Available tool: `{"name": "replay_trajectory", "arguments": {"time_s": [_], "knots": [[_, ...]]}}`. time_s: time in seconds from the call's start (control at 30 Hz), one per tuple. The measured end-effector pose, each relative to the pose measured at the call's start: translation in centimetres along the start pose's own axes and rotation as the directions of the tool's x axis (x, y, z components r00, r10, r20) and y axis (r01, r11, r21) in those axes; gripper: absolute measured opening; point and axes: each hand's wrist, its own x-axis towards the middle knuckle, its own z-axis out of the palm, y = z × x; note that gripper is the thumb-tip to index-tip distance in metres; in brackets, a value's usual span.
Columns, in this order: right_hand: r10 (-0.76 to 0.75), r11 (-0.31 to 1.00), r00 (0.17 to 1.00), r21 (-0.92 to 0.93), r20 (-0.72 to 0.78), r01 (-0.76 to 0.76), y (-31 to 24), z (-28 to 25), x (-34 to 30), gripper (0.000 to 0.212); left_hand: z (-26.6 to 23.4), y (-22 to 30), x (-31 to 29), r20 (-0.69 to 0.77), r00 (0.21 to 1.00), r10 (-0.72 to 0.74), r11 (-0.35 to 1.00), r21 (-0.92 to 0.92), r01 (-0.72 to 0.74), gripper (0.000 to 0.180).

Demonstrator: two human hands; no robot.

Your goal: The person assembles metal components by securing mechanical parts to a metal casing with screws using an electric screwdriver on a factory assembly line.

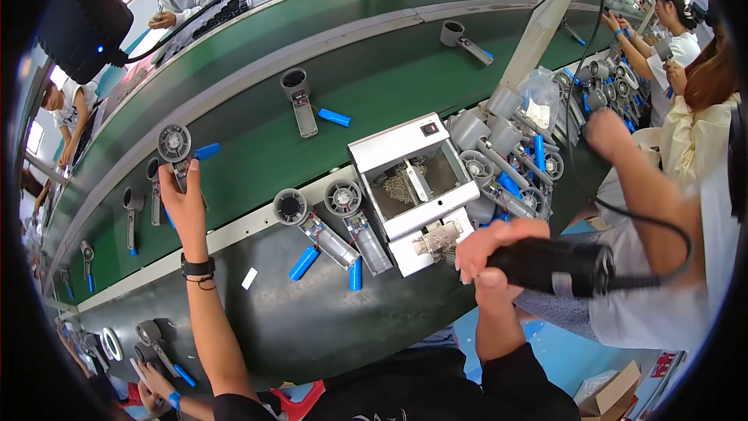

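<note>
My left hand [185, 201] reaches over the green conveyor belt and pinches the handle of a grey handheld fan housing [174, 143]; a blue battery [207, 151] sticks out beside it. Around the black body of a corded electric screwdriver [549, 265] my right hand [499, 249] is closed, its tip hidden by my fingers. That hand is by the metal front of a white screw feeder [397, 143], whose tray holds many small screws. Left of the feeder, two opened fan housings [291, 207] [343, 198] lie on the dark bench with wired blue batteries [305, 263].
Grey fan parts are heaped [506, 148] right of the feeder, beside a clear plastic bag [539, 97]. More housings sit along the belt [257, 121]. A metal post [541, 19] rises behind the heap. On my right, a co-worker's blurred arm [650, 195] extends close to the screwdriver cord.
</note>
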Motion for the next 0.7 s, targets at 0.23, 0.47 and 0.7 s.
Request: {"name": "replay_trajectory", "arguments": {"time_s": [0.23,0.47,0.7], "knots": [[0.257,0.963,0.962,-0.104,0.089,-0.247,0.0,2.1,3.8,0.04,-0.4,6.8,-3.9,0.119,0.99,-0.07,0.918,-0.38,0.111,0.019],[0.266,0.962,0.958,-0.084,0.109,-0.258,0.2,2.1,3.9,0.039,-0.1,11.2,-7.3,0.306,0.94,-0.148,0.686,-0.653,0.321,0.019],[0.227,0.965,0.965,-0.164,0.131,-0.205,-0.2,0.9,3.0,0.048,0.0,13.2,-9.9,0.56,0.813,-0.159,0.495,-0.667,0.557,0.025]]}}
